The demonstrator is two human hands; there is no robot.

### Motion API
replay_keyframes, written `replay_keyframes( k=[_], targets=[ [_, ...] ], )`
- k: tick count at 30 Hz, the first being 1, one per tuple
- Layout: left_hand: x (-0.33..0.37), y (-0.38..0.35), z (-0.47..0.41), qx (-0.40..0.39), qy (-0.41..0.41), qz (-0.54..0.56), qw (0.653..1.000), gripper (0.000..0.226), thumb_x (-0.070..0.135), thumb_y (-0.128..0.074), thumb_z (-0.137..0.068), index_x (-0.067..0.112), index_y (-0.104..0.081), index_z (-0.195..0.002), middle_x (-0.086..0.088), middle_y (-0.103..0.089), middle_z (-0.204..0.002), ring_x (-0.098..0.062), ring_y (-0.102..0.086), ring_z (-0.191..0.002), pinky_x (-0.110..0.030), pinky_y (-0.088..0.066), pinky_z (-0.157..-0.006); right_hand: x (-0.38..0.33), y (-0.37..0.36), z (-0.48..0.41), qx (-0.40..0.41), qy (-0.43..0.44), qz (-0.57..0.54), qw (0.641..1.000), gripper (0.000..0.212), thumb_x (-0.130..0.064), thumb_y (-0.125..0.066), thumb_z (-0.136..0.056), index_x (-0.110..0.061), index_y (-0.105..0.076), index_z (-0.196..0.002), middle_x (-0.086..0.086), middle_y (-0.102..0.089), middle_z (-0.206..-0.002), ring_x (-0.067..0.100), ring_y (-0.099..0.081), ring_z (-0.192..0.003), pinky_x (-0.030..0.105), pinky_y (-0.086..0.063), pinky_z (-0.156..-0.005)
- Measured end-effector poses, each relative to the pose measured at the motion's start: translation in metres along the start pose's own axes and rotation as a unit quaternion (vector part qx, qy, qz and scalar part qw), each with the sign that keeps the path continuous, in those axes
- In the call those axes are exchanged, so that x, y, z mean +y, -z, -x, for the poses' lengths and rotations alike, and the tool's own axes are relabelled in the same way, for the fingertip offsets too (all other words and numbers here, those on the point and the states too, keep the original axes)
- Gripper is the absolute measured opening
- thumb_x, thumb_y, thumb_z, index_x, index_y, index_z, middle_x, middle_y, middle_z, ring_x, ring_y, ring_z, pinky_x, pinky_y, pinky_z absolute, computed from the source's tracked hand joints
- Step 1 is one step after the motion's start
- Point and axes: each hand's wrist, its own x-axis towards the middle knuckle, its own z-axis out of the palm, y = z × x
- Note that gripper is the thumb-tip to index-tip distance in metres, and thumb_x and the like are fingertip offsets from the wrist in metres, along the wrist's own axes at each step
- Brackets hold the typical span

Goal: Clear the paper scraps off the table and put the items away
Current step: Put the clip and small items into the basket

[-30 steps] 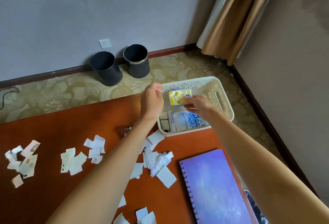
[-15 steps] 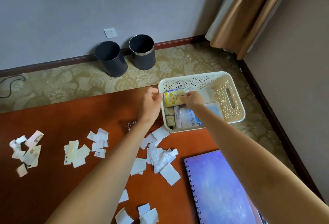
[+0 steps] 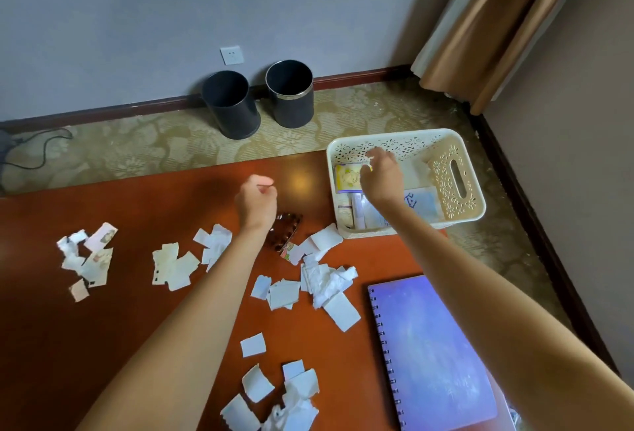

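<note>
White paper scraps (image 3: pixel 327 281) lie in several clusters across the red-brown table (image 3: pixel 137 338), with more torn scraps (image 3: pixel 87 259) at the left. A cream basket (image 3: pixel 458 175) sits at the table's far right corner. Inside it a yellow card (image 3: pixel 347 178) lies at the far left, beside other small packets. My right hand (image 3: pixel 381 178) is inside the basket, over the card's right edge, with loosely bent fingers that grip nothing I can see. My left hand (image 3: pixel 256 202) hovers over the table left of the basket, its fingers curled, holding nothing.
A purple spiral notebook (image 3: pixel 430 351) lies at the near right of the table. A small dark brown item (image 3: pixel 284 230) sits just under my left wrist. Two black bins (image 3: pixel 230 106) (image 3: pixel 291 96) stand on the carpet by the wall. A curtain hangs at the right.
The yellow card went from between both hands down into the basket's far-left corner. My left hand pulled back to the left, away from the basket rim. The dark brown item came into view.
</note>
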Motion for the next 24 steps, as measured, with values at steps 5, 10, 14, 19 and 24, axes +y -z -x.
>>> replay_keyframes(
  k=[5, 10, 14, 19, 24],
  targets=[
    [-0.031, 0.009, 0.012, -0.076, 0.028, -0.132, 0.988, 0.033, 0.021, -0.06, -0.089, 0.001, -0.059, -0.116, -0.016, -0.061, -0.121, -0.031, -0.056, -0.114, -0.035, -0.046, -0.092, -0.039, -0.027, 0.053, 0.014, 0.14, -0.065, 0.988, 0.032, 0.005, -0.042, -0.083, 0.003, -0.06, -0.11, 0.02, -0.059, -0.11, 0.035, -0.057, -0.099, 0.04, -0.046, -0.084],
    [-0.043, 0.004, 0.024, -0.099, 0.038, -0.198, 0.974, 0.035, 0.02, -0.059, -0.09, 0.001, -0.053, -0.119, -0.018, -0.06, -0.123, -0.035, -0.058, -0.113, -0.037, -0.049, -0.088, -0.04, -0.04, 0.076, -0.021, 0.218, -0.015, 0.976, 0.032, 0.009, -0.044, -0.082, 0.005, -0.06, -0.11, 0.022, -0.059, -0.108, 0.036, -0.059, -0.095, 0.039, -0.05, -0.079],
    [-0.047, 0.011, 0.029, -0.082, 0.034, -0.178, 0.98, 0.031, 0.014, -0.058, -0.089, -0.001, -0.056, -0.115, -0.02, -0.061, -0.12, -0.036, -0.058, -0.11, -0.038, -0.05, -0.087, -0.038, -0.04, 0.083, -0.07, 0.236, 0.045, 0.968, 0.029, 0.006, -0.042, -0.087, 0.005, -0.06, -0.109, 0.021, -0.059, -0.109, 0.036, -0.06, -0.094, 0.037, -0.048, -0.076],
    [-0.052, 0.045, 0.049, -0.053, -0.005, -0.11, 0.993, 0.026, 0.007, -0.06, -0.087, -0.001, -0.059, -0.112, -0.013, -0.062, -0.105, -0.024, -0.06, -0.101, -0.031, -0.049, -0.083, -0.044, -0.043, 0.11, -0.182, 0.182, 0.022, 0.966, 0.035, -0.002, -0.048, -0.087, -0.003, -0.057, -0.12, 0.016, -0.062, -0.118, 0.031, -0.061, -0.103, 0.035, -0.05, -0.085],
    [-0.074, 0.083, 0.089, -0.028, -0.016, -0.08, 0.996, 0.024, 0.006, -0.063, -0.083, 0.002, -0.064, -0.107, -0.014, -0.067, -0.109, -0.027, -0.061, -0.103, -0.026, -0.046, -0.077, -0.052, -0.055, 0.159, -0.3, 0.153, 0.014, 0.941, 0.028, -0.005, -0.052, -0.082, 0.002, -0.061, -0.107, 0.024, -0.068, -0.1, 0.04, -0.061, -0.096, 0.047, -0.051, -0.086]
  ],
)
